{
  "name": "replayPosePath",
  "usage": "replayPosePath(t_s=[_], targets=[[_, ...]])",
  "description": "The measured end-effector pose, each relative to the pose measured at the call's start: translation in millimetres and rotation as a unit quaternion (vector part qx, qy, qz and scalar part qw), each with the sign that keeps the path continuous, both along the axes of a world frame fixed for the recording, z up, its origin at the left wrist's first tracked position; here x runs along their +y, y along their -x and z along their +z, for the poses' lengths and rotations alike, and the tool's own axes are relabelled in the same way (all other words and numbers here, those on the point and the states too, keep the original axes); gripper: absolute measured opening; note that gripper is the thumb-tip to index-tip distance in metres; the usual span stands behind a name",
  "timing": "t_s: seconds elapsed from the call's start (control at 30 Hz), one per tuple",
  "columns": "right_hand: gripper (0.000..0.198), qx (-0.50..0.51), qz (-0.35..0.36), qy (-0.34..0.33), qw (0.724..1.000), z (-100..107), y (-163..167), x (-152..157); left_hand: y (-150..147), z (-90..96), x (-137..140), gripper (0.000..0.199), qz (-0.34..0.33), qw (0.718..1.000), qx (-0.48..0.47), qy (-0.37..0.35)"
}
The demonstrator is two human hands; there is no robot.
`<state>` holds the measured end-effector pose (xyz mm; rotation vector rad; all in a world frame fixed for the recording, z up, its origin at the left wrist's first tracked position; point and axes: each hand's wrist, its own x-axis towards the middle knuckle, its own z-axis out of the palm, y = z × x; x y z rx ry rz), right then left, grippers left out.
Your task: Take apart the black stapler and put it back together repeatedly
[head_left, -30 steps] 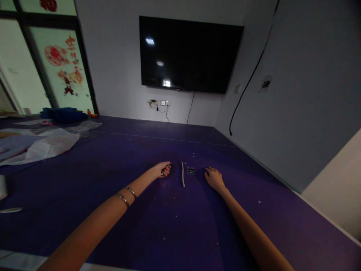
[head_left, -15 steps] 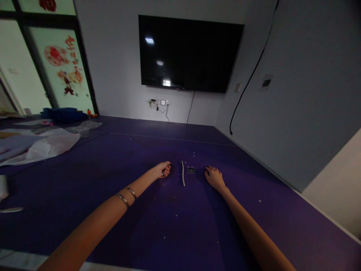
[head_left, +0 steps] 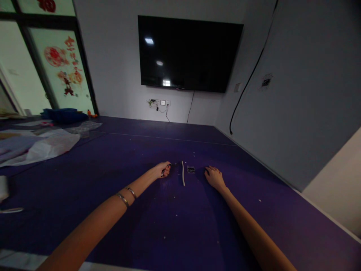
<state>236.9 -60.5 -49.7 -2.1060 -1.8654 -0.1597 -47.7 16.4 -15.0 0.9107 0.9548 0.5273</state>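
My left hand (head_left: 163, 170) is closed around a small black-handled tool (head_left: 170, 164). A thin dark tip of it points right; most of it is hidden in the fist. Just right of that tip, a pale, slightly bent cord-like strip (head_left: 183, 174) lies lengthwise on the purple surface (head_left: 194, 218). Beside the strip is a small dark flat rectangular piece (head_left: 191, 169), perhaps in clear packaging. To its right, my right hand (head_left: 214, 176) rests palm down on the surface, fingers loosely bent and apart from the piece. A dark patch under its fingertips could be shadow.
White plastic sheeting (head_left: 53, 145) and a dark blue bag-like item (head_left: 64, 115) lie at the left. A white object (head_left: 3, 187) stands at the left edge. Small pale scraps dot the surface. A black cable (head_left: 242, 96) hangs at the right wall; a television (head_left: 190, 54) is mounted ahead.
The tool's tip now shows further out to the right of my left fist. Both hands, the strip and the dark piece stay in place.
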Motion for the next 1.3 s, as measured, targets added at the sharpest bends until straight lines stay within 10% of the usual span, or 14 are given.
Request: replayPosePath(t_s=[0.27,0.77,1.3], targets=[[0.041,-0.002,0.0,-0.003,1.0,1,0,0,-2,7.1,-7,0.033,0.026,0.999,0.043,0.013],[0.04,-0.003,-0.006,0.0,1.0,2,2,-1,-29,28.6,5,0.024,0.093,0.979,0.02,-0.183],[0.041,0.004,-0.006,-0.003,1.0,3,4,-3,-24,46.4,-2,0.018,-0.007,0.953,0.02,-0.303]])
